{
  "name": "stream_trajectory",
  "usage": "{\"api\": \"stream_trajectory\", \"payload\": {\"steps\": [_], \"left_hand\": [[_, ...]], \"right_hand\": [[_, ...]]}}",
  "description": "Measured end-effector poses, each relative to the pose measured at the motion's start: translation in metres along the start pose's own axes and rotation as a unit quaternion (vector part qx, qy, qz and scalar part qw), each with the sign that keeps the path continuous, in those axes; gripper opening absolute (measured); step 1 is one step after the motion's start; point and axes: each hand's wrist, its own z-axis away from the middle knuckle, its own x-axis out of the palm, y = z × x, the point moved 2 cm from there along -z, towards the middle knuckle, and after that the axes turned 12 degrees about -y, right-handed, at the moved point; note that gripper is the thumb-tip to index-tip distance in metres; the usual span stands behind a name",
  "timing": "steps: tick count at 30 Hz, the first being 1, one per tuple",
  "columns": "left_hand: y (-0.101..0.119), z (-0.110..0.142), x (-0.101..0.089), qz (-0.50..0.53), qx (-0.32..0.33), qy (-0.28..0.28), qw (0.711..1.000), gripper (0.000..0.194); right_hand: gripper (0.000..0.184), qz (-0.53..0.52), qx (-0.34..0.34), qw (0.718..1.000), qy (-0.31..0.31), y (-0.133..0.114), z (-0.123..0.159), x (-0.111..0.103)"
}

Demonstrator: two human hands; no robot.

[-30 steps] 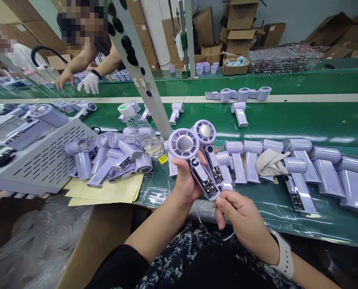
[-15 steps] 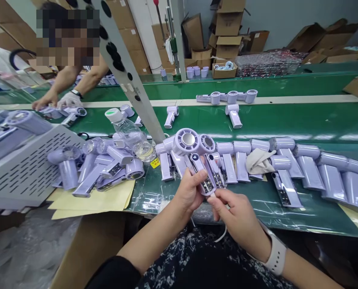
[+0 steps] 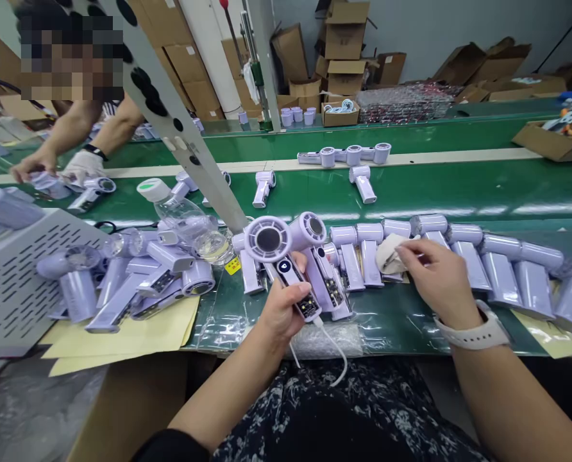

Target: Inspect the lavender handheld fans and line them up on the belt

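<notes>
My left hand [image 3: 286, 301] is wrapped round the handle of a lilac handheld fan [image 3: 267, 239]. Its round grille faces up, and a circuit board shows in the open handle above a small dark display. A white cable [image 3: 338, 350] is plugged into the handle's lower end. Close beside it on the right is another lilac fan [image 3: 312, 226], its board also bare; whether my left fingers touch it I cannot tell. My right hand [image 3: 437, 276] pinches a crumpled white cloth [image 3: 388, 255] in front of the row of fans [image 3: 502, 247].
A pile of fans [image 3: 144, 273] lies left on yellow paper [image 3: 122, 340], beside a slotted grey box [image 3: 40, 276]. A clear bottle [image 3: 185, 212] stands near a slanted metal post [image 3: 194, 154]. More fans lie on the green belt [image 3: 411, 186]. A co-worker's gloved hand [image 3: 81, 168] handles fans.
My right hand has left the lower end of the held fan and moved right to the white cloth. The cable's plug now shows in the handle. The view has shifted slightly.
</notes>
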Motion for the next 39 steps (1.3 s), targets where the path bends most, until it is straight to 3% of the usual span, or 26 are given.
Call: {"api": "stream_trajectory", "payload": {"steps": [3, 5, 8, 10, 12, 14, 18, 19, 21, 23, 26, 28, 30, 32, 34, 37, 39], "left_hand": [[0.004, -0.001, 0.001, 0.0, 0.003, -0.057, 0.998, 0.051], [0.006, -0.001, 0.001, 0.013, 0.004, -0.086, 0.996, 0.049], [0.007, -0.001, 0.0, 0.03, -0.012, -0.096, 0.995, 0.047], [0.005, 0.001, 0.001, 0.032, -0.044, -0.096, 0.994, 0.048], [0.0, 0.003, 0.003, 0.033, -0.078, -0.113, 0.99, 0.048], [-0.005, 0.004, 0.004, 0.034, -0.098, -0.142, 0.984, 0.047], [-0.014, 0.007, 0.001, 0.001, -0.107, -0.164, 0.981, 0.046], [-0.016, 0.008, 0.0, -0.008, -0.109, -0.159, 0.981, 0.048], [-0.019, 0.009, -0.002, -0.02, -0.114, -0.145, 0.983, 0.049], [-0.022, 0.01, -0.002, -0.022, -0.121, -0.137, 0.983, 0.049], [-0.026, 0.011, -0.001, 0.002, -0.126, -0.132, 0.983, 0.048], [-0.025, 0.01, -0.001, 0.031, -0.131, -0.126, 0.983, 0.049], [-0.021, 0.01, -0.002, 0.04, -0.125, -0.119, 0.984, 0.047], [-0.015, 0.009, -0.001, 0.033, -0.112, -0.118, 0.986, 0.046], [-0.01, 0.007, 0.001, 0.032, -0.106, -0.126, 0.986, 0.046], [-0.009, 0.005, 0.007, 0.025, -0.1, -0.132, 0.986, 0.046], [-0.011, 0.004, 0.009, 0.01, -0.088, -0.124, 0.988, 0.045]], "right_hand": [[0.028, 0.036, -0.04, 0.998, -0.033, 0.017, -0.013, 0.012], [0.028, 0.044, -0.054, 0.997, -0.036, 0.016, -0.016, 0.016], [0.022, 0.003, -0.063, 0.998, 0.02, -0.009, -0.014, 0.009], [0.015, -0.091, -0.08, 0.992, 0.043, -0.035, -0.013, 0.003], [0.013, -0.211, -0.106, 0.972, -0.004, -0.06, -0.016, 0.002], [0.018, -0.32, -0.113, 0.935, -0.106, -0.077, -0.02, 0.007], [0.076, -0.457, -0.049, 0.846, -0.27, -0.087, -0.022, 0.021], [0.077, -0.471, -0.029, 0.833, -0.289, -0.089, -0.02, 0.024], [0.06, -0.491, 0.004, 0.823, -0.287, -0.094, -0.014, 0.028], [0.042, -0.495, 0.028, 0.834, -0.243, -0.098, -0.009, 0.03], [0.044, -0.431, 0.037, 0.874, -0.221, -0.091, -0.013, 0.029], [0.047, -0.31, 0.024, 0.931, -0.19, -0.071, -0.024, 0.023], [0.044, -0.138, 0.011, 0.986, -0.093, -0.044, -0.037, 0.014], [0.05, 0.016, 0.013, 1.0, -0.013, -0.02, -0.044, 0.006], [0.065, 0.106, 0.007, 0.994, 0.009, -0.011, -0.041, 0.005], [0.058, 0.062, -0.021, 0.997, 0.042, -0.026, -0.018, 0.009], [0.05, -0.101, -0.003, 0.995, -0.025, -0.043, 0.004, 0.019]]}}
